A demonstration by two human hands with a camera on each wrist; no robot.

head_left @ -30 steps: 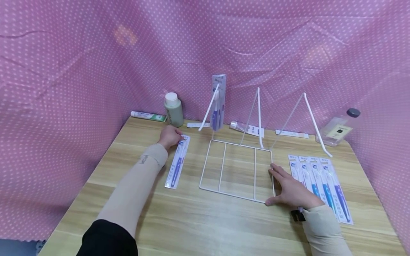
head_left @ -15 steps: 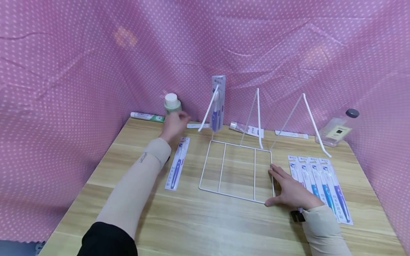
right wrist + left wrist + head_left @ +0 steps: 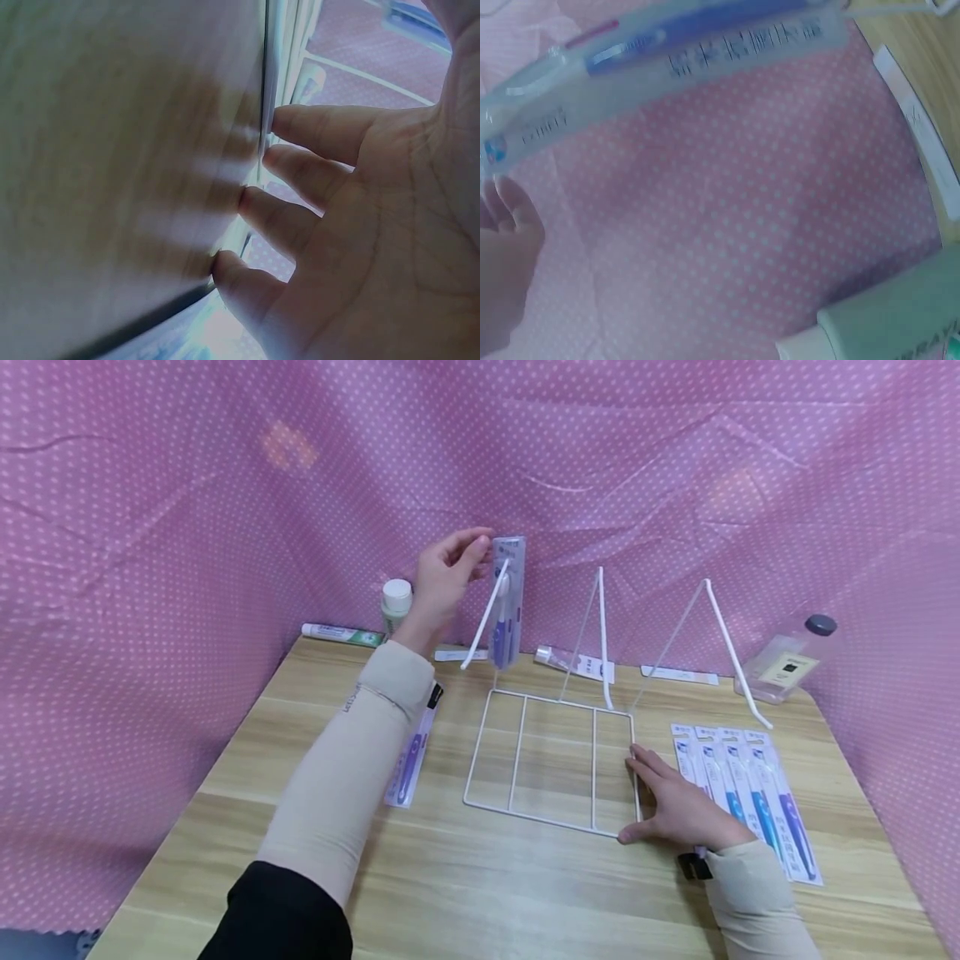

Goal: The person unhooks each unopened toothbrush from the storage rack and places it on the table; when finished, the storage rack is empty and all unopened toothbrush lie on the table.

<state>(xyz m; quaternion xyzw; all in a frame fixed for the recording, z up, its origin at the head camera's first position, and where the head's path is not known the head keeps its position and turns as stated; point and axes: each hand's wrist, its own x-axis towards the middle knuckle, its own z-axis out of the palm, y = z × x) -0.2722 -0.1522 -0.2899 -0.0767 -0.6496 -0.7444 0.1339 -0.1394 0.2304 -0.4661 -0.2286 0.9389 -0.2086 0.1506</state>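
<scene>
My left hand [image 3: 446, 577] is raised beside the top of a packaged toothbrush [image 3: 506, 610] that hangs on the left arm of a white wire rack [image 3: 555, 817]. Its fingers are loosely bent at the pack's left edge; whether they touch it I cannot tell. In the left wrist view the same toothbrush pack [image 3: 705, 60] lies just past the fingertips. My right hand [image 3: 675, 802] rests on the table at the rack's right side, fingers and thumb spread against the wire. Another toothbrush pack [image 3: 408, 768] lies under my left forearm, partly covered.
Several toothbrush packs [image 3: 780, 810] lie in a row at the right, partly behind my right hand. Along the back are a toothpaste tube [image 3: 341, 633], a green bottle [image 3: 395, 602], a second tube [image 3: 573, 662] and a clear bottle [image 3: 783, 664]. Two more rack arms slope up.
My left hand has left the toothbrush pack on the table and risen up and right, past the green bottle, to the hanging pack. My right hand stays at the rack.
</scene>
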